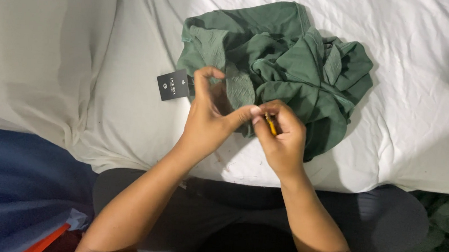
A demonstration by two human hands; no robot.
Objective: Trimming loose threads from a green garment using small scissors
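A crumpled dark green garment (292,62) lies on a white sheet (409,118). A black hang tag (173,85) sticks out at its left edge. My left hand (209,117) pinches the green fabric near the tag, thumb and fingers closed on it. My right hand (282,135) is just to the right, touching the left thumb tip. Its fingers are closed on a small yellow tool (271,125) that points at the fabric.
The white sheet covers a bed with a pillow-like bulge (35,49) at left. A blue blanket (15,180) lies lower left with an orange object (48,239) at its edge. More green cloth (443,236) sits lower right. My lap in dark clothing (239,211) fills the bottom.
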